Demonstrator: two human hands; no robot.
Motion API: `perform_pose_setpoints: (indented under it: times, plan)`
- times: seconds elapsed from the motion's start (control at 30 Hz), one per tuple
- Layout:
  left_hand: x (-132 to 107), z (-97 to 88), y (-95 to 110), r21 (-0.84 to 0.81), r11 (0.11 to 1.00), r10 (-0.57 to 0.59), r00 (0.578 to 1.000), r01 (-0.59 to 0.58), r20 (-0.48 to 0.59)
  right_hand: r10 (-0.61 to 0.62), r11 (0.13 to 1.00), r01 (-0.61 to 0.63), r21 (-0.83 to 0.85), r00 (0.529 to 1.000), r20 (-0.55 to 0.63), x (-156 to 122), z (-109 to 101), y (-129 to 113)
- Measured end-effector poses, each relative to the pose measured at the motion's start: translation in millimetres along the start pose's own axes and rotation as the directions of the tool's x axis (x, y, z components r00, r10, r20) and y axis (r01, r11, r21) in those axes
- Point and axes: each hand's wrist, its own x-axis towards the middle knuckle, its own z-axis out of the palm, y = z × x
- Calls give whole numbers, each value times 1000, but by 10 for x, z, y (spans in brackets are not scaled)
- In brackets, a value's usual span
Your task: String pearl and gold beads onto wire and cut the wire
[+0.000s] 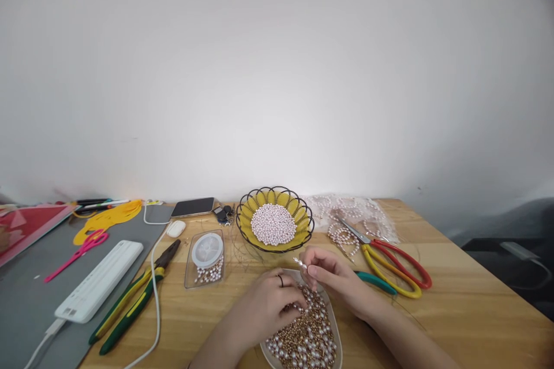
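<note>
My left hand, with a dark ring on one finger, reaches into a white tray of mixed pearl and gold beads. Its fingers are bent and drawn together at the beads; whatever is between the tips is hidden. Over the tray's far right edge, my right hand pinches a short row of white pearl beads between thumb and finger. Any thread through them is too fine to make out. Just beyond both hands stands a yellow basket with a black wire rim, holding pale pink beads.
Red-and-yellow-handled scissors, a teal handle and beaded strands lie right. Leftward are a clear box with a spool, pliers, a white cable, a power strip, pink scissors and a phone.
</note>
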Motion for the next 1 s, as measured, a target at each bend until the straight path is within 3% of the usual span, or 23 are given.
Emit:
perform_pose_setpoints:
  times: [0.13,0.23,0.3,0.37,0.47,0.6,0.77,1.0]
  plan:
    - [10,30,-18,-34,999,19,1000,-19,-20,2,1000,-2,-5,1000,0,-1,2,6]
    - [20,34,-17,-154,988,7,993,-25,-117,-2,1000,2,13,1000,-5,0,-3,13]
    - [26,19,-3,-290,957,-67,976,5,-206,-3,1000,3,29,1000,-4,1,-9,15]
    - [30,-10,18,-471,882,-194,938,39,-287,-4,999,4,45,1000,-1,0,-16,17]
    - [30,-63,52,-739,673,-408,843,20,-349,-14,998,14,58,1000,7,-7,-27,23]
    - [37,-121,79,-888,450,-555,750,-94,-361,-15,999,14,44,1000,23,-14,-25,16]
    - [60,-150,109,-936,314,-638,695,-158,-331,6,1000,-6,8,999,44,-12,4,-17]
    - [76,-197,166,-957,232,-709,642,-177,-291,-11,1000,9,19,998,59,-17,-24,43]
